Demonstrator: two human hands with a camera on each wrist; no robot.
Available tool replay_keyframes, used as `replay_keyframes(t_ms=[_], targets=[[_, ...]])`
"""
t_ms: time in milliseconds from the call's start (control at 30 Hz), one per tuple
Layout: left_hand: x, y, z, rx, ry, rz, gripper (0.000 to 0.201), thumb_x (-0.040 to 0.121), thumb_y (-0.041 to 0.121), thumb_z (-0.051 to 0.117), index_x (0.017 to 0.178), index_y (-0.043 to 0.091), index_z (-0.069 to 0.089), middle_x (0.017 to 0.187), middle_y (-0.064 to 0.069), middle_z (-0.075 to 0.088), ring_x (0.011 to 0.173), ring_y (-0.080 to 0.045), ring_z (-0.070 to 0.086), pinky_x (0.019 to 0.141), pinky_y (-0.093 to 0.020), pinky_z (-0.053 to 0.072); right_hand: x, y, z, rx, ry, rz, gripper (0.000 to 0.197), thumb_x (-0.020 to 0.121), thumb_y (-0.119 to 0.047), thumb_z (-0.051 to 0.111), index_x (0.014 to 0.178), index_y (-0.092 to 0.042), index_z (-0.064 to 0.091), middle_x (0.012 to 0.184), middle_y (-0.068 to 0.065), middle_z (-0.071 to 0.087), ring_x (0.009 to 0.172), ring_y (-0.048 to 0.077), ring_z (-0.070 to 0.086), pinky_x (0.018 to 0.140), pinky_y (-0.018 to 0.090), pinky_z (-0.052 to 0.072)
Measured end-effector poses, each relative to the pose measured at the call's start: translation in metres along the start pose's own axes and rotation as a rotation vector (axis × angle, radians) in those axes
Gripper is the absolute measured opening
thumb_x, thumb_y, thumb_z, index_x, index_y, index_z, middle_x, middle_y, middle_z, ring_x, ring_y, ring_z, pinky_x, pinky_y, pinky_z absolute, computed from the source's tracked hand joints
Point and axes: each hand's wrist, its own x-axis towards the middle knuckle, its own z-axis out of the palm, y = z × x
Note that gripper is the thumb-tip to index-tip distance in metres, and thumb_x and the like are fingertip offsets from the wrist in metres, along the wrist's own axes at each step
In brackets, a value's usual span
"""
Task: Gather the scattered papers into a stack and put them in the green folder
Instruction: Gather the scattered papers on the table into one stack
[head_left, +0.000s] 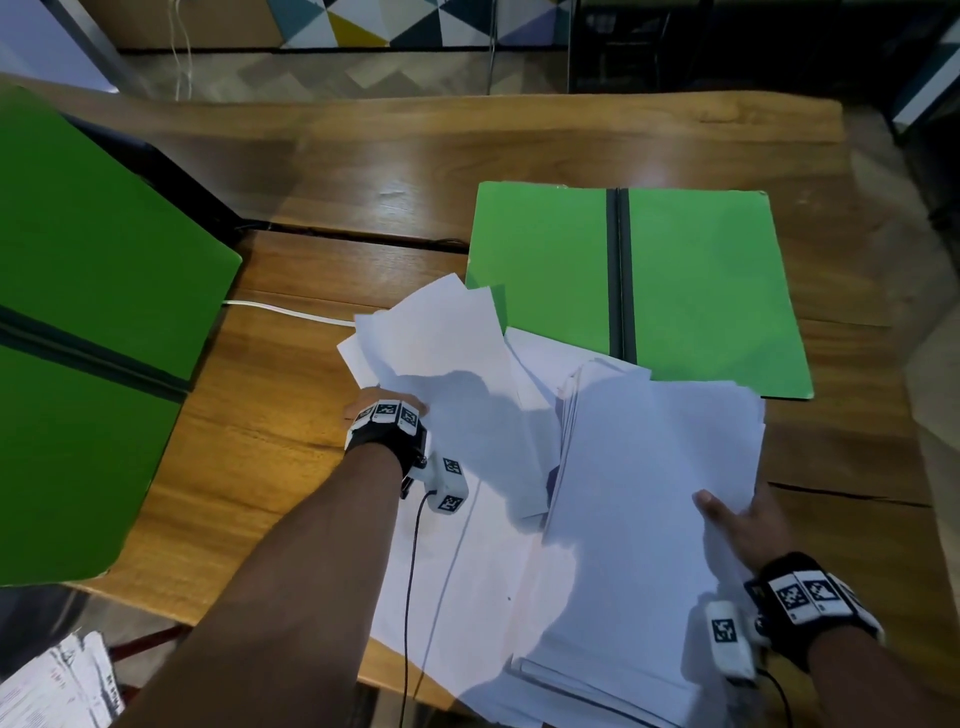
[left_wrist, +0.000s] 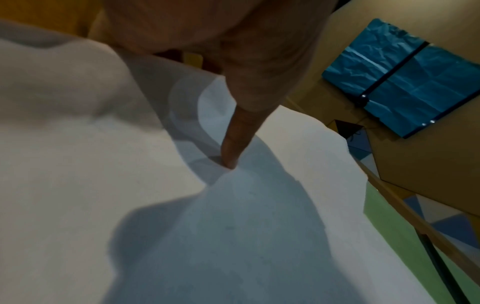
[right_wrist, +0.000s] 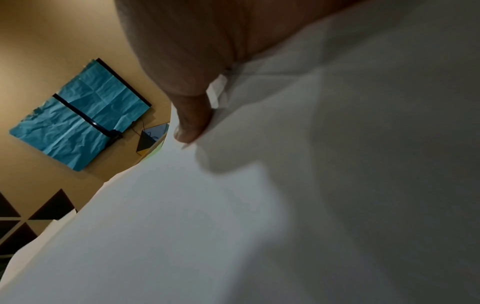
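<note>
An open green folder (head_left: 696, 280) with a dark spine lies flat on the wooden table (head_left: 363, 171), at the right. In front of it my left hand (head_left: 387, 415) grips a loose bunch of white sheets (head_left: 447, 338) lifted off the table; its thumb (left_wrist: 231, 144) lies on top of the paper. My right hand (head_left: 737, 519) holds a thicker white stack (head_left: 654, 467) by its near right edge, thumb (right_wrist: 192, 123) on top. More white sheets (head_left: 467, 597) lie spread on the table under both arms.
A second green folder (head_left: 88, 332) fills the left side, raised and tilted. A white cable (head_left: 291, 312) runs across the table behind the papers. Printed papers (head_left: 57, 686) lie low at the bottom left. The table's far edge meets a patterned floor.
</note>
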Motion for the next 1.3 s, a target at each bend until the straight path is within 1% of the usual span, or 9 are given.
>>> replay_keyframes(t_ms=[167,467,667,867,933,1000,1067,1167,1300], targets=[[0.011,0.001,0.008,0.000,0.113,0.017,0.089,0.072,0.044,0.073,0.143,0.006,0.035,0.142,-0.017,0.041,0.129,-0.034,0.043,0.105,-0.044,0.040,0.000,-0.002,0.001,-0.006,-0.003,-0.007,0.060,0.081,-0.012,0.073,0.134,-0.009,0.045,0.124,0.014,0.058,0.114,0.031,0.054,0.097,0.044,0.042],[0.003,-0.010,-0.011,-0.334,-0.022,0.206,0.020,0.089,0.021,0.065,0.104,0.007,0.064,0.106,-0.014,0.066,0.103,-0.029,0.063,0.080,-0.030,0.045,-0.004,-0.009,-0.001,0.032,-0.023,0.012,0.061,0.081,-0.011,0.072,0.135,-0.010,0.043,0.121,0.012,0.059,0.113,0.031,0.056,0.094,0.043,0.044],[-0.012,-0.028,-0.029,-0.430,-0.059,0.286,0.031,0.085,0.023,0.070,0.101,-0.002,0.062,0.099,-0.014,0.067,0.095,-0.032,0.064,0.086,-0.038,0.050,-0.022,-0.021,-0.012,0.157,0.028,-0.006,0.056,0.083,-0.007,0.068,0.135,-0.008,0.047,0.118,0.009,0.060,0.109,0.026,0.057,0.093,0.041,0.043],[-0.053,-0.038,-0.037,-0.136,-0.199,0.443,0.009,0.089,0.017,0.065,0.088,0.008,0.067,0.088,-0.005,0.064,0.088,-0.023,0.057,0.079,-0.031,0.040,-0.050,-0.025,-0.063,0.234,0.159,-0.010,0.049,0.084,-0.011,0.068,0.130,-0.007,0.051,0.109,0.009,0.062,0.106,0.027,0.059,0.091,0.040,0.042],[-0.067,-0.043,-0.020,0.002,-0.217,0.503,0.007,0.087,0.017,0.066,0.081,0.013,0.065,0.088,-0.006,0.064,0.095,-0.026,0.061,0.078,-0.031,0.042,-0.059,-0.021,-0.082,0.232,0.186,-0.024,0.064,0.075,-0.035,0.077,0.128,-0.010,0.053,0.112,0.010,0.061,0.108,0.029,0.058,0.090,0.039,0.041],[-0.077,-0.052,0.007,0.126,-0.218,0.498,0.034,0.086,0.025,0.069,0.113,0.005,0.063,0.119,-0.015,0.061,0.117,-0.032,0.056,0.088,-0.032,0.043,-0.068,-0.015,-0.097,0.224,0.202,-0.046,0.067,0.063,-0.051,0.081,0.120,-0.024,0.057,0.114,0.008,0.062,0.104,0.027,0.059,0.090,0.041,0.043],[-0.087,-0.064,0.036,0.197,-0.189,0.496,0.067,0.086,0.032,0.069,0.140,0.002,0.041,0.144,-0.017,0.045,0.132,-0.031,0.044,0.103,-0.034,0.038,-0.072,-0.005,-0.108,0.199,0.222,-0.059,0.049,0.077,-0.023,0.076,0.121,-0.030,0.055,0.118,0.007,0.060,0.108,0.028,0.058,0.091,0.042,0.043],[-0.104,-0.074,0.068,0.136,-0.137,0.505,0.055,0.087,0.031,0.067,0.134,0.007,0.051,0.137,-0.014,0.054,0.125,-0.032,0.051,0.102,-0.035,0.042,-0.073,0.013,-0.118,0.152,0.250,-0.036,0.057,0.081,-0.010,0.072,0.130,-0.027,0.050,0.117,0.007,0.058,0.113,0.031,0.056,0.092,0.044,0.043],[-0.122,-0.068,0.095,0.136,-0.004,0.497,0.078,0.078,0.044,0.072,0.138,0.007,0.040,0.138,-0.014,0.045,0.129,-0.033,0.041,0.106,-0.039,0.037,-0.062,0.036,-0.120,-0.018,0.229,0.017,0.056,0.074,-0.034,0.078,0.124,-0.041,0.053,0.121,0.006,0.061,0.109,0.027,0.059,0.094,0.048,0.045]])
